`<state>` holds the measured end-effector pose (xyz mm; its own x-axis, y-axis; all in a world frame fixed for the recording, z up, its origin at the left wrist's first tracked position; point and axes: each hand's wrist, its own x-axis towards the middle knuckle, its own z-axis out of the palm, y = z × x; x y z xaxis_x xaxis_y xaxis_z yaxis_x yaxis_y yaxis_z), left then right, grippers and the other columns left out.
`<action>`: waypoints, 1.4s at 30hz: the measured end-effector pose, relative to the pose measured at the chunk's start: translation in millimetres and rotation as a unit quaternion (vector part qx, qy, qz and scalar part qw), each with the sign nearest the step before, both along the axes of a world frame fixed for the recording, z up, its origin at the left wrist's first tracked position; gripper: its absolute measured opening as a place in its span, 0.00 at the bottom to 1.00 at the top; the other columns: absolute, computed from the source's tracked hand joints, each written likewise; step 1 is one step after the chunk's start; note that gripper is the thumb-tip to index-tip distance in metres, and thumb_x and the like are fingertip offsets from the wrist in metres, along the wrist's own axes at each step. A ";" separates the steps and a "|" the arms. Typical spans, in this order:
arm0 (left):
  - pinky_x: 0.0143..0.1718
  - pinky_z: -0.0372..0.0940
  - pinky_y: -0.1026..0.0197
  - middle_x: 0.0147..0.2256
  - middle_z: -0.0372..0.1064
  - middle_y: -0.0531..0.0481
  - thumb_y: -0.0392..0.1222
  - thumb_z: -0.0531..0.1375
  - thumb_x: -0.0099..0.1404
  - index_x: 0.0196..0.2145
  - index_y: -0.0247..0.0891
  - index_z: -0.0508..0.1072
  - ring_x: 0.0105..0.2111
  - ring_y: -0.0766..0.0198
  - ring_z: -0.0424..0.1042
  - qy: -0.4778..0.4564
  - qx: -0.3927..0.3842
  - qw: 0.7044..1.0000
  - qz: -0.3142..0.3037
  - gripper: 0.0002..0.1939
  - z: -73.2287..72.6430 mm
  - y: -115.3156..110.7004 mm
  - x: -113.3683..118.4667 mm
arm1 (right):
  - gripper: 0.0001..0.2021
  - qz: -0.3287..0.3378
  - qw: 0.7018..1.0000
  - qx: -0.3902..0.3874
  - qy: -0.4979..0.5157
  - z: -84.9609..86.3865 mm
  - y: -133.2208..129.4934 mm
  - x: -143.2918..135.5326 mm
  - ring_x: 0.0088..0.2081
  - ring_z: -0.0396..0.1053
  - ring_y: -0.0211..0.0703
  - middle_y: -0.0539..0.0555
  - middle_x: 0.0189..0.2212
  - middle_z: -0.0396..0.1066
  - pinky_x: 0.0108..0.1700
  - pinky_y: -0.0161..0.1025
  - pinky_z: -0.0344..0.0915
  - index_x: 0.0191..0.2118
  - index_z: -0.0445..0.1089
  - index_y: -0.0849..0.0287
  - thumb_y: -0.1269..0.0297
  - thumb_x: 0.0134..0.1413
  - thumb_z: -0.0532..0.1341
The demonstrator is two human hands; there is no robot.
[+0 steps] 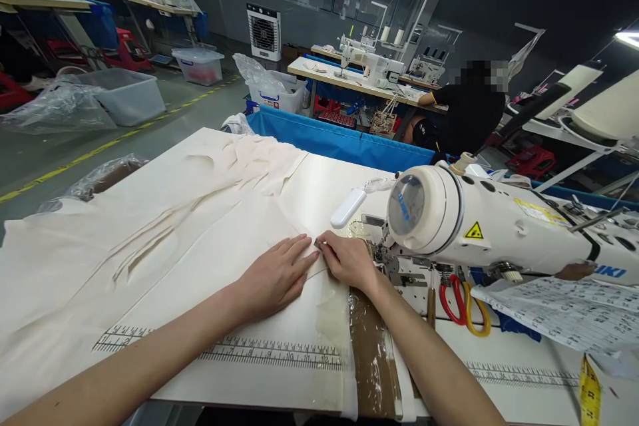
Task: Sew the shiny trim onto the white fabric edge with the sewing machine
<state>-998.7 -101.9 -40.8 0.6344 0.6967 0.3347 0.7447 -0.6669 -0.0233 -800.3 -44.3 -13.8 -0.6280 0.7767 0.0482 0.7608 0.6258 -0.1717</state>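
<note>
My left hand [277, 277] lies flat with its fingers stretched out on pale cream fabric [200, 259] spread over the white table. Right beside its fingertips, my right hand [345, 256] is closed in a pinch around a small dark grey piece [318, 245], too small to name. The fabric's edge runs under both hands. Just right of my right hand stands a white sewing machine [479, 213], its needle area close to my wrist. Printed on the tabletop below my left forearm is a ruler scale [269, 351].
Red-and-yellow-handled scissors [464, 306], a written paper sheet [574, 313] and a yellow tape measure [590, 389] lie on the right. A white oblong object [348, 208] sits behind my hands. Beyond the blue cloth trough [339, 136], a person [466, 110] sits at another machine.
</note>
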 end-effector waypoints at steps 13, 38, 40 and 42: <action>0.60 0.60 0.44 0.61 0.62 0.35 0.39 0.49 0.72 0.59 0.34 0.65 0.62 0.46 0.61 0.002 -0.032 0.999 0.003 0.21 -2.4 0.9 -3.3 | 0.09 0.016 1.000 -0.015 -0.004 12.8 -5.5 16.3 0.32 0.76 0.47 0.54 0.30 0.79 0.30 0.37 0.55 0.40 0.72 0.57 0.69 0.65 0.54; 0.59 0.59 0.39 0.62 0.63 0.40 0.39 0.48 0.70 0.63 0.36 0.61 0.64 0.42 0.57 0.042 -0.045 0.998 0.009 0.24 -1.5 -0.8 3.6 | 0.11 0.017 0.999 -0.006 0.039 -4.0 -8.2 19.2 0.34 0.77 0.46 0.55 0.36 0.80 0.32 0.37 0.60 0.48 0.69 0.58 0.68 0.67 0.52; 0.59 0.59 0.39 0.62 0.62 0.41 0.38 0.48 0.70 0.63 0.37 0.61 0.64 0.42 0.57 0.045 -0.053 0.998 0.011 0.24 -0.9 -0.8 3.4 | 0.10 0.027 0.999 -0.011 0.038 -0.5 -9.3 26.7 0.31 0.75 0.45 0.54 0.33 0.79 0.31 0.36 0.59 0.44 0.70 0.58 0.69 0.66 0.52; 0.60 0.58 0.39 0.63 0.62 0.42 0.38 0.49 0.70 0.63 0.38 0.61 0.65 0.43 0.56 0.040 -0.060 0.997 0.014 0.24 -1.2 -0.9 2.8 | 0.09 0.035 0.998 -0.019 0.043 3.5 -11.6 37.5 0.30 0.74 0.44 0.53 0.30 0.78 0.30 0.35 0.58 0.41 0.71 0.57 0.70 0.66 0.53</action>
<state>-996.0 -102.8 -42.0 0.6355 0.7463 0.1979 0.7620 -0.6476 -0.0044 -762.7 -55.9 -10.3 -0.6762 0.7329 0.0753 0.6966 0.6693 -0.2586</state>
